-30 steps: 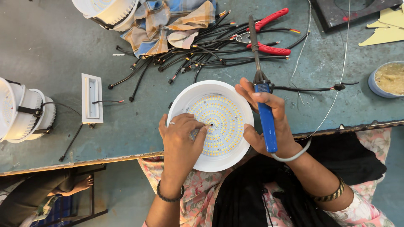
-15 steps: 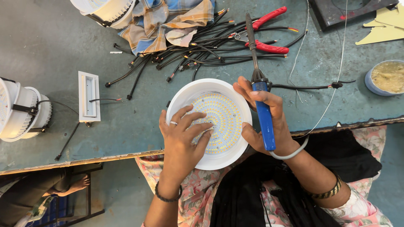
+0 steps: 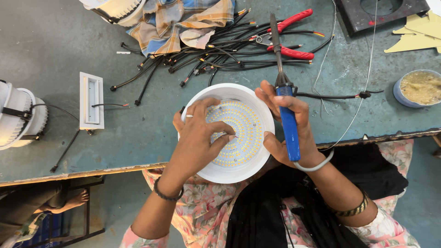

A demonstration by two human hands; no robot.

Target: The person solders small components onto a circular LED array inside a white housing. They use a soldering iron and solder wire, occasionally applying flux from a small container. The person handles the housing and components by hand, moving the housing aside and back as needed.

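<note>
White plastic rims the round lamp housing (image 3: 225,172) that sits at the near edge of the tabletop (image 3: 55,50), hanging a little over it toward my lap, with its disc of small yellow LEDs (image 3: 239,133) facing up. Compared with a moment ago, my left hand (image 3: 200,135) has curled further across the disc: the fingers are now bent and the forefinger and thumb are pinched together over the middle of the LEDs, on something too small for me to make out, perhaps a fine wire end. My right hand (image 3: 287,124) has barely moved; it is closed around the blue handle of one soldering iron (image 3: 288,131), whose dark shaft points away from me toward the far edge, tip clear of the disc, while my fingertips rest on the housing's right rim. I judge the shift means I am placing something on the board, with the iron not yet brought in. Counting what lies around: one pair of red-handled pliers (image 3: 291,34) on a heap of black cables (image 3: 220,55) too tangled to number, one checked cloth (image 3: 179,23) at the far edge, one white rectangular driver box (image 3: 91,101) to the left, one round white fixture (image 3: 18,117) at the left edge, and one small bowl of yellowish paste (image 3: 420,88) at the right.
</note>
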